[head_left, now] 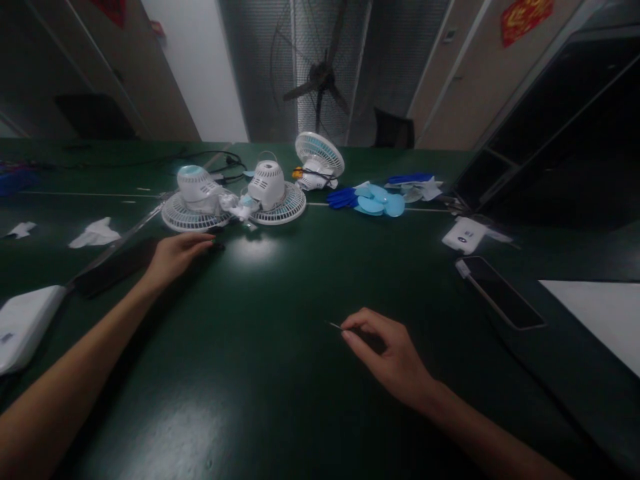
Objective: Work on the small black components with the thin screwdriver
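Note:
My right hand pinches a thin, small metal piece between thumb and forefinger above the green table. Over at the left, my left hand has its fingers together at a small dark object, just in front of a white fan part. A second white fan part lies beside it, with crumpled clear plastic between the two. Behind stands a tilted white fan with a dark cord. Light-blue fan blades rest on blue gloves.
A phone and a white box lie at the right, near a white sheet. At the left are a white device, a dark flat object and crumpled tissue.

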`<state>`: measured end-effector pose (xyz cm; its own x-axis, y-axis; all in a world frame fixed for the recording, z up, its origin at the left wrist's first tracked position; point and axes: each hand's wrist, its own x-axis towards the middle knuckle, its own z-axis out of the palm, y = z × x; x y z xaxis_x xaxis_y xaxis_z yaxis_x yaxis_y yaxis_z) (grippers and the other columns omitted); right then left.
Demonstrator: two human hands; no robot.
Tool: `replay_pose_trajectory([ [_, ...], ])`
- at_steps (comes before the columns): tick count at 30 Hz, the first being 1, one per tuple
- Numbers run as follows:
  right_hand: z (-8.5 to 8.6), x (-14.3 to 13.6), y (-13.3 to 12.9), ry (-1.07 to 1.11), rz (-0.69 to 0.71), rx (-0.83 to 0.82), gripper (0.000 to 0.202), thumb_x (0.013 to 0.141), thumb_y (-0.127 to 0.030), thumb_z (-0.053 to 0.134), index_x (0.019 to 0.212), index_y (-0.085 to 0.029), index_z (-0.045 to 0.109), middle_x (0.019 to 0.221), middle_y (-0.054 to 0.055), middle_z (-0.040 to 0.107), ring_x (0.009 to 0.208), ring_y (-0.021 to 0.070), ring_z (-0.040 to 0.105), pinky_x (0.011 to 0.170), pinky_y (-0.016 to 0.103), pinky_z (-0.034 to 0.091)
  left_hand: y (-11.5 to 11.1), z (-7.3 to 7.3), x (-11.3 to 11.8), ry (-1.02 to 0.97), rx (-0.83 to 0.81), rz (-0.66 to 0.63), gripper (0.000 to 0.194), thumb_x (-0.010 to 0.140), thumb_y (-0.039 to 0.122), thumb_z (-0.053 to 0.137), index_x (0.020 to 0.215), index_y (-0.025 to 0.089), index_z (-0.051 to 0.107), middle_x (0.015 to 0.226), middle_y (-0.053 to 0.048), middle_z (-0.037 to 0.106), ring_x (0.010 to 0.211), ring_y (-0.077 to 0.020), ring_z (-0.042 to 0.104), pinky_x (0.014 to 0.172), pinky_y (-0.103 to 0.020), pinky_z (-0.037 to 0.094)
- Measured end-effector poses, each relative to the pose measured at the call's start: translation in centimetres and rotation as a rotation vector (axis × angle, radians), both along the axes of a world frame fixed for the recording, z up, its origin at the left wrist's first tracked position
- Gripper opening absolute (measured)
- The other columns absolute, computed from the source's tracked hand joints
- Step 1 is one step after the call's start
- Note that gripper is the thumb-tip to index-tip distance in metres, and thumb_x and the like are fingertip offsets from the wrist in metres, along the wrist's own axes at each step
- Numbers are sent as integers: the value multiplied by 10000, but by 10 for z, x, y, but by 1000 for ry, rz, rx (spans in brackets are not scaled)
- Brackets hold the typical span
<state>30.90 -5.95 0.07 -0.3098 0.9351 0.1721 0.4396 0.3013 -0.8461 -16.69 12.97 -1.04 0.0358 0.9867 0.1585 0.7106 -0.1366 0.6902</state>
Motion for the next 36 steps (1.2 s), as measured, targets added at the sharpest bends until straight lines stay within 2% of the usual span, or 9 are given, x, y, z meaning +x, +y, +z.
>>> replay_pose_trajectory([
  [4, 2, -1, 0, -4, -1, 1, 103, 1023, -281, 609, 1023, -232, 700, 901, 13, 686, 779, 180, 648, 684, 317, 509, -1, 0, 7, -28, 8, 13, 773, 843, 715, 696, 1341, 124, 709, 1245, -109, 764, 1053, -269, 717, 897, -313, 561],
  [12, 3, -1, 1, -10, 3, -2, 107, 1026, -286, 605, 1023, -230, 697, 907, 18, 694, 781, 181, 657, 677, 311, 523, -8, 8, 12, 45, 14, -2, 718, 912, 691, 656, 1343, 118, 699, 1274, -91, 747, 1105, -273, 694, 954, -339, 549],
  [18, 3, -1, 1, -7, 9, -4, 100, 1026, -278, 605, 1026, -231, 694, 911, 17, 693, 801, 186, 662, 687, 313, 518, -4, 5, 14, 121, 138, -82, 656, 926, 712, 619, 1237, 152, 757, 1368, -110, 683, 1214, -291, 647, 1096, -392, 479],
  [23, 4, -2, 2, -9, 3, 3, 90, 1023, -267, 609, 1030, -236, 693, 933, 12, 704, 826, 184, 679, 739, 324, 522, 2, -3, 12, 118, 38, -89, 678, 875, 771, 614, 1207, 203, 779, 1305, -102, 739, 1184, -317, 686, 1073, -396, 506],
  [27, 5, -2, 2, -21, -5, 12, 98, 1021, -275, 607, 1018, -233, 696, 933, 19, 706, 826, 189, 676, 723, 321, 527, 3, -6, 7, 85, -12, -70, 654, 870, 737, 643, 1250, 221, 775, 1314, -90, 743, 1182, -308, 699, 1036, -368, 526],
  [36, 5, -1, 1, -27, 5, -15, 119, 1028, -292, 591, 1022, -234, 696, 918, 24, 696, 775, 183, 659, 642, 299, 526, 3, -2, 3, 4, -91, -42, 604, 855, 676, 705, 1251, 226, 781, 1343, -96, 732, 1235, -335, 672, 1110, -440, 482],
])
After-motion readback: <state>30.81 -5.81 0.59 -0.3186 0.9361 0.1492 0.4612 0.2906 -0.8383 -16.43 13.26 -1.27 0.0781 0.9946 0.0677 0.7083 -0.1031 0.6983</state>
